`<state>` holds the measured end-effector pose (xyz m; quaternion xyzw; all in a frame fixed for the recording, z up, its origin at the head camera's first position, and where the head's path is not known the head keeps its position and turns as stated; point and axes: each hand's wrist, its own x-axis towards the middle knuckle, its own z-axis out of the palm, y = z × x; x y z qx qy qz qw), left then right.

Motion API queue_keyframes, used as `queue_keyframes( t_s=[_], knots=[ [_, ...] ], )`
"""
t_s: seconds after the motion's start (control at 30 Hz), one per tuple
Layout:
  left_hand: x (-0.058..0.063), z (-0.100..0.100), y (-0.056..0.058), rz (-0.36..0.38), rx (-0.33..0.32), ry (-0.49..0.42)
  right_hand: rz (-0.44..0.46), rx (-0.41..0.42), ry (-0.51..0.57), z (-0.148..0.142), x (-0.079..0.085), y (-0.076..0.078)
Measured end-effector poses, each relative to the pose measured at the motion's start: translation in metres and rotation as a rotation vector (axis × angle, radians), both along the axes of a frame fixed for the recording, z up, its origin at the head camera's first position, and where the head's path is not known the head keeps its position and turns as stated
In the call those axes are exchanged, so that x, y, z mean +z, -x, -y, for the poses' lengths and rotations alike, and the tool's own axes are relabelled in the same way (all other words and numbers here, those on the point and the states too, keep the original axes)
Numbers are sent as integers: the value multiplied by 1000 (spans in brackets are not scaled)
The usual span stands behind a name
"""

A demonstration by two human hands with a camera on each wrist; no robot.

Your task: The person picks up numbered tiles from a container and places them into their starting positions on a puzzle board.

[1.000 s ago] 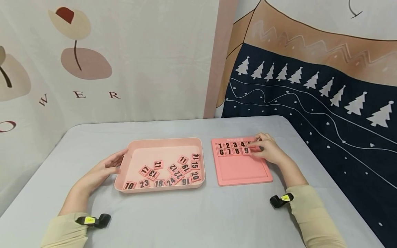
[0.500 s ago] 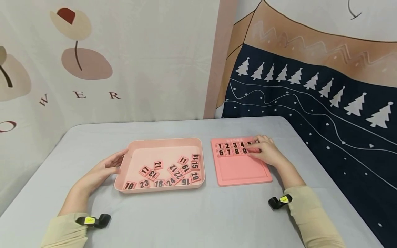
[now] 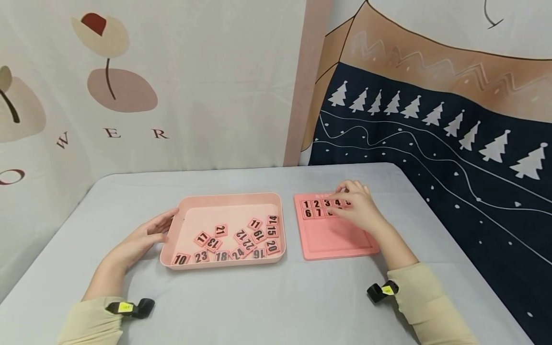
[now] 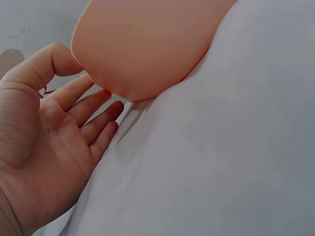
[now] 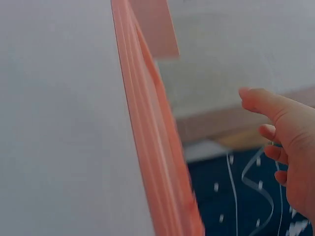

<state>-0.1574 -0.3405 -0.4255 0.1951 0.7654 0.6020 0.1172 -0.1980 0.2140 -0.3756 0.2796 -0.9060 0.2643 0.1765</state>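
My left hand (image 3: 139, 239) is at the left side of a pale pink tray (image 3: 230, 196), its fingertips touching the tray wall (image 4: 142, 49); the fingers are loosely extended. Square number tiles, such as 21 (image 3: 221, 230) and 10 (image 3: 181, 259), lie scattered in the tray at various angles. To the right is a pink number puzzle board (image 3: 336, 242) with two rows of tiles at its top. Tiles 1 (image 3: 306, 204) and 6 (image 3: 308, 213) show clearly. My right hand (image 3: 360, 206) hovers over those rows, fingers slightly bent, no tile visible between them; it covers the second row's right end.
A pale grey cloth (image 3: 215, 306) covers the table. Behind the table hang a light curtain (image 3: 215, 96) with flower prints and a dark blue cloth (image 3: 388, 129) with white trees. A black wrist camera (image 3: 381, 291) sits on the right sleeve.
My right hand has moved left across the board, from beside tile 9 to over the tiles, so 9 is now covered. My left hand stays at the tray.
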Motion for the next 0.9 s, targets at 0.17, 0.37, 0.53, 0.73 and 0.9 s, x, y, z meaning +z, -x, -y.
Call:
queue_keyframes(
  t_s=[0.17,0.37,0.53,0.73,0.9],
  knots=[
    [0,0,0,-9,-5,-7,-26,66,55,33,8,-10],
    [0,-1,-1,-4,2,-4,-26,169,85,72,11,-18],
    [0,-1,-1,-1,3,2,-15,237,83,103,14,-23],
    [-1,-1,0,-9,-8,4,14,292,51,133,13,-27],
    [-1,-1,-1,-2,0,7,13,342,-18,161,11,-30]
  ],
)
